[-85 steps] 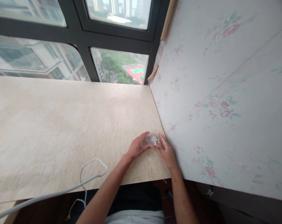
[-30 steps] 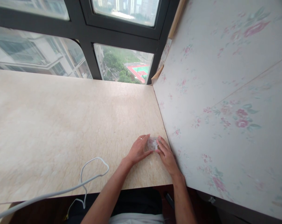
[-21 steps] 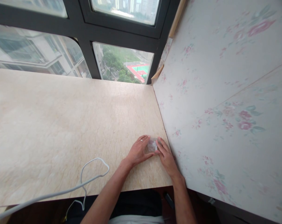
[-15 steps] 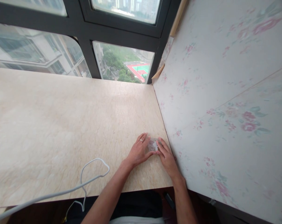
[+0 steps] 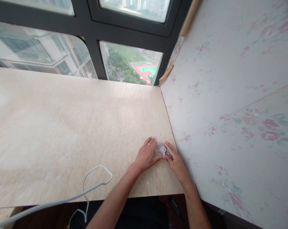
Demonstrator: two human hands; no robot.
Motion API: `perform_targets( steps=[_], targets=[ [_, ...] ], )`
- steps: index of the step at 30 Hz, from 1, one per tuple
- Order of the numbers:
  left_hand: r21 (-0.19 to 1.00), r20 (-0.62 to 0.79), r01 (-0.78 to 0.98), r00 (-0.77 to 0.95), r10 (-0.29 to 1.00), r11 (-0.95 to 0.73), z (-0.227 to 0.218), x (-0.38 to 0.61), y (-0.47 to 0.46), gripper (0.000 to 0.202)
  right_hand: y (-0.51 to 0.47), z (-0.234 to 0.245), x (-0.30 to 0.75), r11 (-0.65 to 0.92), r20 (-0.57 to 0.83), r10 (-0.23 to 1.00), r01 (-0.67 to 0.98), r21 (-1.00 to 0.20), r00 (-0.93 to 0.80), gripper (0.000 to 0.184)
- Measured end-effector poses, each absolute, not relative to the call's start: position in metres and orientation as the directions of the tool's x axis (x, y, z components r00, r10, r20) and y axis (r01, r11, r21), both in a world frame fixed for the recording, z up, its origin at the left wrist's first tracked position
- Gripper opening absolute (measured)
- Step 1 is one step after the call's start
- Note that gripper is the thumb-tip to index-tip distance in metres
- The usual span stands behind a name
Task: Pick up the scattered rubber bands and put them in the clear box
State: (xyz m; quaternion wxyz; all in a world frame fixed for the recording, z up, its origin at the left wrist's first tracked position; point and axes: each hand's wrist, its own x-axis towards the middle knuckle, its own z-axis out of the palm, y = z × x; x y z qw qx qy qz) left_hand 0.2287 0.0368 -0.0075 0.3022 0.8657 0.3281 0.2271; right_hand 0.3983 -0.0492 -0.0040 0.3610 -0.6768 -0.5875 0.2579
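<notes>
Marbled beige tabletop (image 5: 63, 127) is running up to a dark-framed window (image 5: 124, 30), with a flower-papered wall (image 5: 229, 95) closing in on the right and a white cable (image 5: 91, 184) looping over the near edge. Both forearms are reaching forward — the left hand (image 5: 146, 156) and right hand (image 5: 178, 162) are pinching a small clear plastic case (image 5: 160, 150) between their fingertips, just beside the wall.

Beige marble-look counter (image 5: 63, 127), matte top. On it: white cable (image 5: 96, 185) looped near front edge, approx mid-width, trailing off to the left; small clear plastic box (image 5: 160, 149) near front-right corner, well apart from cable.
</notes>
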Motion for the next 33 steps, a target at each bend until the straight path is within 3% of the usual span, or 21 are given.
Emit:
perform_targets(
  steps=[9,16,19,23,27,33],
  targets=[
    [0.676,0.234,0.453,0.616,0.752,-0.581,-0.014,0.234,0.033,0.068,-0.053,-0.014,0.393,-0.014,0.099,0.982,0.583,-0.812,0.161,0.052],
    [0.747,0.262,0.387,0.577,0.774,-0.541,-0.018,0.225,0.029,0.081,-0.060,-0.006,0.391,-0.057,0.069,0.961,0.437,-0.897,0.266,0.061],
    [0.806,0.274,0.355,0.485,0.831,-0.473,-0.021,0.212,0.019,0.070,-0.069,-0.009,0.386,-0.071,0.092,0.908,0.367,-0.928,0.409,0.059],
    [0.889,0.232,0.278,0.411,0.882,-0.363,-0.018,0.183,-0.002,0.039,-0.087,-0.013,0.359,-0.046,0.182,0.768,0.337,-0.941,0.614,0.047],
    [0.937,0.186,0.212,0.364,0.913,-0.276,-0.009,0.148,-0.023,0.021,-0.106,-0.006,0.317,0.018,0.254,0.674,0.329,-0.944,0.693,0.036],
    [0.924,0.210,0.278,0.205,0.956,-0.262,-0.005,0.090,-0.029,0.020,-0.109,0.003,0.267,0.076,0.198,0.787,0.227,-0.971,0.584,0.031]
  ],
)
